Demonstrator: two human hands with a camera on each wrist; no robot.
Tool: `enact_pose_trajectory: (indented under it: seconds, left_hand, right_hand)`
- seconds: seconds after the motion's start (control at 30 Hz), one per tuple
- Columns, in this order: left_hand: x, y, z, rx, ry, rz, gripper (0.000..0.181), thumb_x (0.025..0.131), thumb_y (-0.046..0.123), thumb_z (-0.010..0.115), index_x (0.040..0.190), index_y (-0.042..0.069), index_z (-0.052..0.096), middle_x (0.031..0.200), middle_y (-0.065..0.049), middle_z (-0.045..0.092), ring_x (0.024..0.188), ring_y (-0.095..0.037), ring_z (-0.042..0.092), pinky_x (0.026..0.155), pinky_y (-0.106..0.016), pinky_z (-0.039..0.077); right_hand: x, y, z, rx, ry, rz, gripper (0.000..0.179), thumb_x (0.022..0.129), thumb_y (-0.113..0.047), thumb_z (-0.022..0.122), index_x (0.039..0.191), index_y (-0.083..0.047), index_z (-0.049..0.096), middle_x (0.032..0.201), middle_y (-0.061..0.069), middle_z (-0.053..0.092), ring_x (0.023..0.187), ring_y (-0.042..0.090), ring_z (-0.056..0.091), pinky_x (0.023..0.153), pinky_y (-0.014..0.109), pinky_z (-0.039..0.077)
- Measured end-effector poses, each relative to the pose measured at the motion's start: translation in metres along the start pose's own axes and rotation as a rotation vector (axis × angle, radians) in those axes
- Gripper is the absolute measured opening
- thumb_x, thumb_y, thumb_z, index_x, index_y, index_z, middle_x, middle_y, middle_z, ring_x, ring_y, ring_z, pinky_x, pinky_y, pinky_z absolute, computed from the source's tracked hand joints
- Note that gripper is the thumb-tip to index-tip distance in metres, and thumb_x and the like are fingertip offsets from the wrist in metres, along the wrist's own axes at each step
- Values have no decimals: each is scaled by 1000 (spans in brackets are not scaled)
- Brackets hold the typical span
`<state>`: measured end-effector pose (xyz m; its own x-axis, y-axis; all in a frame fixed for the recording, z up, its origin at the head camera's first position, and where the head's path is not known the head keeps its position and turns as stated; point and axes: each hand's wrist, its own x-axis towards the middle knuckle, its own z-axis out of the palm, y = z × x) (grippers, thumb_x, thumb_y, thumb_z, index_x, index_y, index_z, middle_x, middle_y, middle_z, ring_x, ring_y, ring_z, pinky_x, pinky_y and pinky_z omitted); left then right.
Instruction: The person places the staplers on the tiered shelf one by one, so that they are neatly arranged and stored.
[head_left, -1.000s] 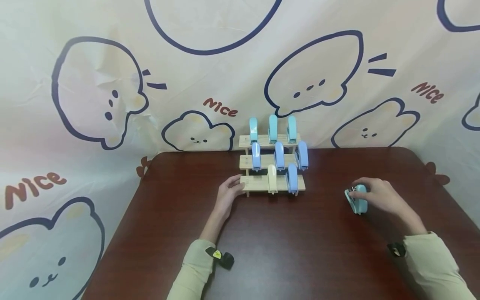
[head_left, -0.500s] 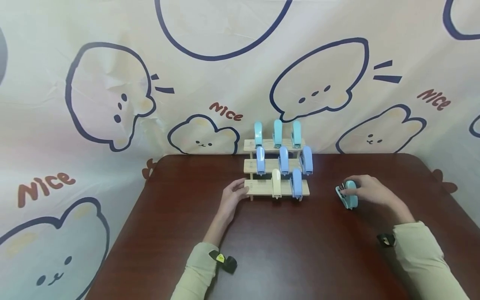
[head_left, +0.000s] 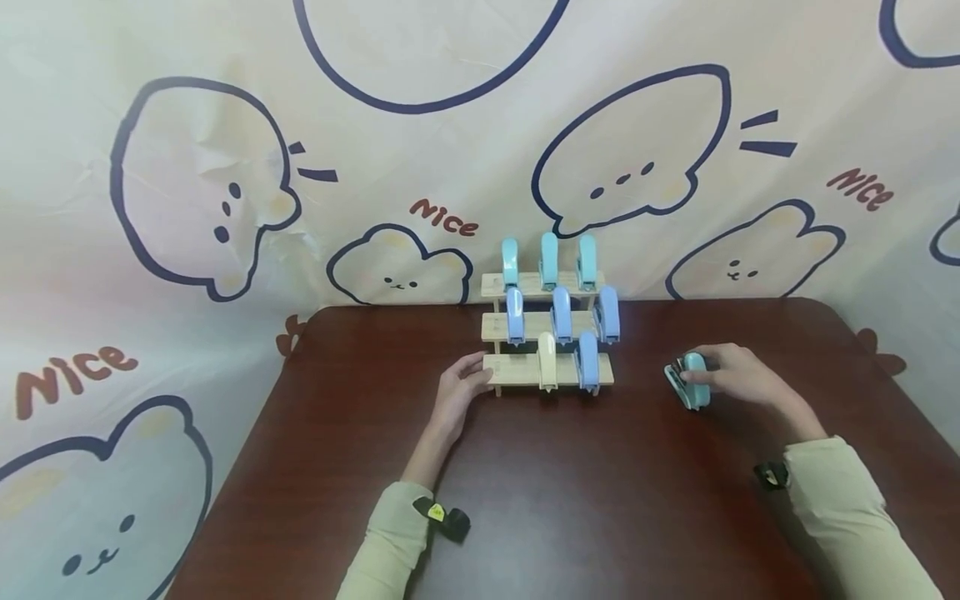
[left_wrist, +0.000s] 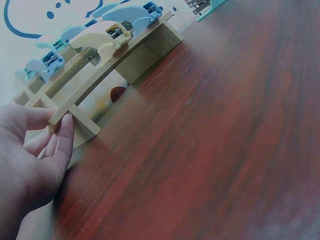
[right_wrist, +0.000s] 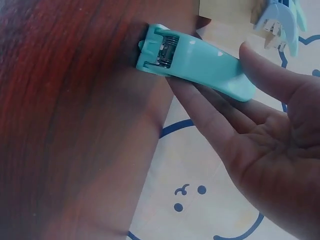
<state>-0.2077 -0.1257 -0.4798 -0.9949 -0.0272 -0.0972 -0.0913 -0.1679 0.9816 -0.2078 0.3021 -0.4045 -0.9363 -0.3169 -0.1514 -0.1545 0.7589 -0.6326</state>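
Observation:
My left hand pinches the left end of the lowest shelf of a three-tier wooden rack, thumb and fingers around the board's edge in the left wrist view. To the right of the rack, my right hand holds a teal stapler between thumb and fingers, its hinge spring showing at the end away from my palm. A cream stapler and a blue stapler sit on the bottom shelf. Three blue staplers occupy the middle tier, and three teal staplers the top one.
The dark reddish wooden table carries the rack near its far edge. Behind it hangs a pale cloth printed with cartoon outlines. A dark wrist camera is strapped on the left sleeve, with another camera on the right.
My right hand has shifted a little left toward the rack and slightly away from me, carrying the teal stapler. My left hand keeps its hold on the rack.

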Motion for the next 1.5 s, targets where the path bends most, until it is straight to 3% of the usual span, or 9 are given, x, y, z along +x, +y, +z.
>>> enact_pose_trajectory:
  seconds: [0.37, 0.8, 1.0, 1.17, 1.23, 1.33, 1.5]
  left_hand:
    - [2, 0, -1, -6, 3, -17, 47, 96, 2, 67, 140, -8, 57, 132, -25, 63, 99, -18, 67, 84, -27, 59]
    - [0, -1, -2, 0, 9, -16, 47, 96, 2, 67, 141, -8, 56, 131, -25, 63, 99, -18, 67, 84, -27, 59]
    - [1, -2, -1, -4, 8, -11, 46, 96, 2, 66, 140, -9, 56, 131, -26, 63, 98, -18, 67, 83, -26, 59]
    - [2, -3, 0, -12, -4, -15, 47, 97, 2, 67, 141, -9, 56, 132, -26, 62, 97, -16, 67, 83, -25, 58]
    - [2, -2, 1, -15, -6, -15, 46, 97, 1, 67, 141, -8, 56, 132, -27, 62, 96, -16, 66, 83, -25, 58]
    - [2, -1, 1, -15, -4, -8, 46, 96, 1, 66, 141, -9, 56, 132, -27, 61, 96, -16, 66, 82, -25, 58]
    - [1, -1, 0, -15, -1, -4, 46, 96, 0, 66, 140, -9, 56, 131, -27, 62, 95, -16, 66, 82, -25, 58]
  right_hand:
    - [6, -5, 8, -80, 74, 43, 51, 100, -16, 69, 129, 22, 55, 117, 37, 65, 96, 41, 65, 84, 57, 59]
    - [12, -9, 10, -129, 75, 83, 50, 99, -16, 70, 126, 24, 57, 118, 40, 63, 98, 45, 64, 84, 59, 57]
    - [11, -9, 12, -141, 102, 70, 47, 98, -14, 69, 124, 24, 57, 114, 39, 65, 91, 40, 64, 76, 50, 58]
    - [9, -11, 14, -128, 140, 47, 42, 97, -9, 70, 120, 24, 60, 92, 24, 68, 75, 28, 60, 59, 34, 49]
    - [7, -12, 14, -116, 156, 51, 42, 97, -10, 70, 120, 23, 60, 90, 22, 68, 74, 27, 59, 58, 32, 48]
    - [5, -14, 13, -101, 182, 68, 46, 97, -12, 71, 123, 23, 59, 98, 30, 68, 77, 29, 60, 58, 33, 48]
    - [0, -19, 4, -85, 249, 60, 46, 97, -16, 73, 123, 20, 61, 93, 25, 70, 71, 25, 59, 53, 31, 45]
